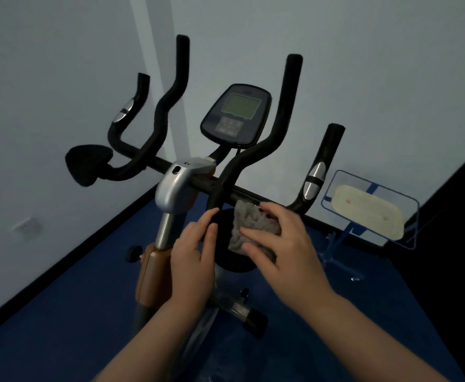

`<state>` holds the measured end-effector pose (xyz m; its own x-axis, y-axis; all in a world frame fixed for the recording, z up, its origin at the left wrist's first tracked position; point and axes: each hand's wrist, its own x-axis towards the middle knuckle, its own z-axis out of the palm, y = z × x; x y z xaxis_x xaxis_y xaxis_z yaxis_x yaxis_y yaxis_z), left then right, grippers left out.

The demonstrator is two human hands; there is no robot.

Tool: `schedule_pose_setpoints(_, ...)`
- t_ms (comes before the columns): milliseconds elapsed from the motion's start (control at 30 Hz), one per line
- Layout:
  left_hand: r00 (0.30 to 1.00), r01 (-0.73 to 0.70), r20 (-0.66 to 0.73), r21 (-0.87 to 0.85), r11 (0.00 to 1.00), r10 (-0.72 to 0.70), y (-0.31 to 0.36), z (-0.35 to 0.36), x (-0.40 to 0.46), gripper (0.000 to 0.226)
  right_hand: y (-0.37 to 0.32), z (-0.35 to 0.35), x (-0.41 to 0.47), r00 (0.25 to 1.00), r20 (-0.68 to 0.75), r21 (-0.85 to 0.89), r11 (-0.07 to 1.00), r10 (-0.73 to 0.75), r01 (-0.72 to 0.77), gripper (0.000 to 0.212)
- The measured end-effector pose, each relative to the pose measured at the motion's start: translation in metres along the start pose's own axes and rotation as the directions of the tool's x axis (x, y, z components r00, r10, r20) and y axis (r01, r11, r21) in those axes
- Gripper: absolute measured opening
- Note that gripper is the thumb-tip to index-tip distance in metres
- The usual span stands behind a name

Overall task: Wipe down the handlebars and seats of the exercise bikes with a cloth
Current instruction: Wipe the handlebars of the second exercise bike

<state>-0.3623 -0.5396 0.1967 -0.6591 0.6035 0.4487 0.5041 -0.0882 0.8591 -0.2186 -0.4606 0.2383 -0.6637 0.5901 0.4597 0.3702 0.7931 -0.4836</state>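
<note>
Grey cloth [250, 230] under right hand [283, 241].

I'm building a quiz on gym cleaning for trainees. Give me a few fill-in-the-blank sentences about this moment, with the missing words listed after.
1. The right hand presses a grey ____ against a black pad of the bike.
2. The left hand holds nothing; its fingers touch the pad's ____ edge.
3. The console sits ____ the two tall black handlebars.
4. The floor under the bike is ____ in colour.

Missing words: cloth; left; between; blue
</note>
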Motion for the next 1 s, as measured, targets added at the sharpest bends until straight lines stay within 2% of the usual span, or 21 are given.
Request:
schedule_pose_setpoints(100, 0.999, 0.028, -0.017, 0.031, 0.999, -0.028, 0.002, 0.001, -0.002, 0.031, 0.001, -0.004, 0.031, 0.995, 0.038, -0.078, 0.992, -0.091, 0.094, 0.02)
schedule_pose_setpoints(267, 0.998, 0.068, -0.015, 0.043, 0.997, -0.067, 0.002, 0.0, -0.003, 0.032, 0.006, -0.014, 0.026, 0.976, 0.157, -0.059, 0.985, -0.149, 0.16, 0.019)
schedule_pose_setpoints(400, 0.995, 0.089, -0.044, 0.033, 0.995, -0.088, 0.003, 0.005, -0.003, 0.026, 0.007, -0.033, 0.027, 0.923, 0.333, 0.039, 0.981, -0.191, 0.189, 0.016)
schedule_pose_setpoints(500, 0.991, 0.117, -0.063, -0.015, 0.993, -0.118, 0.006, 0.008, -0.005, 0.027, 0.008, -0.03, 0.05, 0.926, 0.3, 0.071, 0.973, -0.231, 0.22, 0.017)
schedule_pose_setpoints(633, 0.988, 0.134, -0.076, -0.053, 0.99, -0.137, 0.009, 0.009, -0.005, 0.029, 0.008, -0.014, 0.051, 0.957, 0.248, -0.012, 0.988, -0.148, 0.156, 0.013)
schedule_pose_setpoints(733, 0.986, 0.145, -0.07, -0.051, 0.988, -0.148, 0.011, 0.008, -0.005, 0.029, 0.005, -0.024, 0.032, 0.928, 0.324, -0.049, 0.976, -0.184, 0.211, 0.014)
schedule_pose_setpoints(833, 0.981, 0.163, -0.091, -0.073, 0.984, -0.17, 0.011, 0.009, -0.006, 0.028, 0.004, -0.04, 0.035, 0.884, 0.439, 0.082, 0.987, -0.159, 0.137, 0.012)
schedule_pose_setpoints(1000, 0.98, 0.163, -0.103, -0.07, 0.984, -0.169, 0.01, 0.012, -0.007, 0.027, -0.001, -0.022, 0.069, 0.962, 0.25, 0.126, 0.989, -0.11, 0.081, 0.015)
